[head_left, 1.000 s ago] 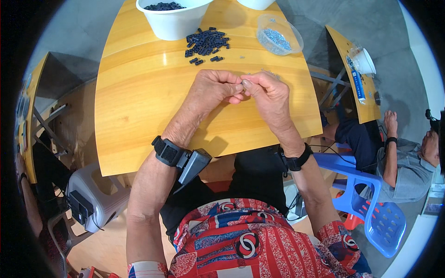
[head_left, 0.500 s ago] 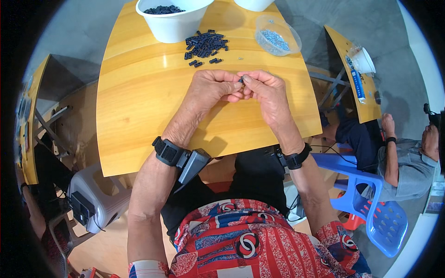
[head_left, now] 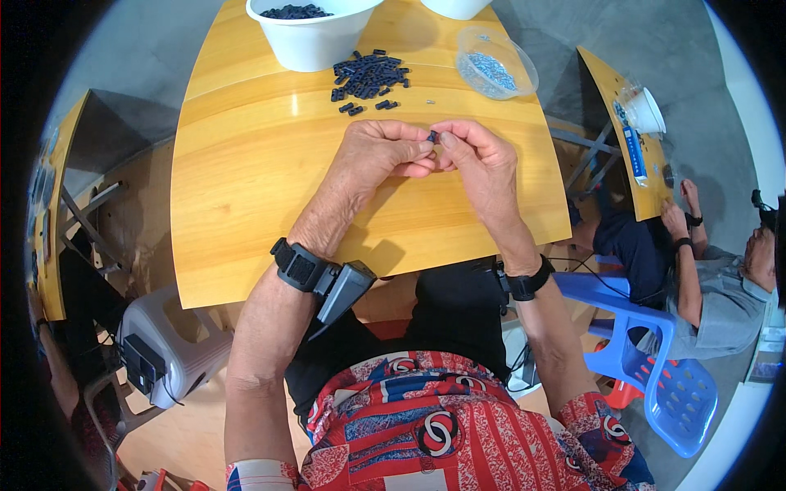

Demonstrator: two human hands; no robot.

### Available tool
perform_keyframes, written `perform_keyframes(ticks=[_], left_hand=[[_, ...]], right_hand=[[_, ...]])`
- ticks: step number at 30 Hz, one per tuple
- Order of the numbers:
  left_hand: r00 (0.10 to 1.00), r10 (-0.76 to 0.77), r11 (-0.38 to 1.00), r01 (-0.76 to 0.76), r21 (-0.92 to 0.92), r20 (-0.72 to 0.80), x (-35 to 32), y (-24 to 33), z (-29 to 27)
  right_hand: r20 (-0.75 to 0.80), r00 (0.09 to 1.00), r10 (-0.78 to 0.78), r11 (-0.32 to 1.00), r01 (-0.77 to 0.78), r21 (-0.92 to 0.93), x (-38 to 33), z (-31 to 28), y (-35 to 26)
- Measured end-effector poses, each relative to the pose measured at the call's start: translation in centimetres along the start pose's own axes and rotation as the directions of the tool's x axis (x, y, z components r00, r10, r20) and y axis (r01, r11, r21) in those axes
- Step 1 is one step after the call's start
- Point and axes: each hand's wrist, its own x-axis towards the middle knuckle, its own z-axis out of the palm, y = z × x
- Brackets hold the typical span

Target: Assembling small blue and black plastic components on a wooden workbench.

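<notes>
Left hand and right hand meeting above yellow wooden table, fingertips of both pinched on small dark plastic piece between them. Beyond, loose pile of dark pieces, white bowl, clear plastic dish.

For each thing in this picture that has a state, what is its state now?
Left hand: pinching the dark part.
Right hand: pinching the same part.
Dark part: held between both hands, above the table.
White bowl: upright, holds dark parts.
Clear dish: open, holds small pale pieces.
Pile: loose on the table.
</notes>
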Motion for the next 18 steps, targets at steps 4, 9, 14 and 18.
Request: perform_keyframes(ticks=[4, 9, 14, 18], left_hand=[[1.000, 0.006, 1.000, -0.006, -0.022, 0.017, 0.2, 0.0, 0.0], [1.000, 0.005, 0.999, -0.006, -0.048, -0.017, 0.0, 0.1, 0.1], [0.999, 0.042, 0.998, -0.042, -0.057, -0.006, 0.3, -0.6, -0.2], [0.999, 0.034, 0.997, -0.033, -0.068, 0.013, 0.1, -0.3, -0.2]], right_hand=[[0.111, 0.925, -0.364, 0.831, 0.377, -0.410, -0.1, -0.7, -0.5], [0.231, 0.884, -0.406, 0.695, 0.463, -0.550, -0.5, -0.4, -2.0], [0.268, 0.853, -0.447, 0.582, 0.506, -0.637, -0.5, 0.1, -1.9], [0.250, 0.829, -0.500, 0.485, 0.507, -0.712, -0.5, 0.3, -1.6]])
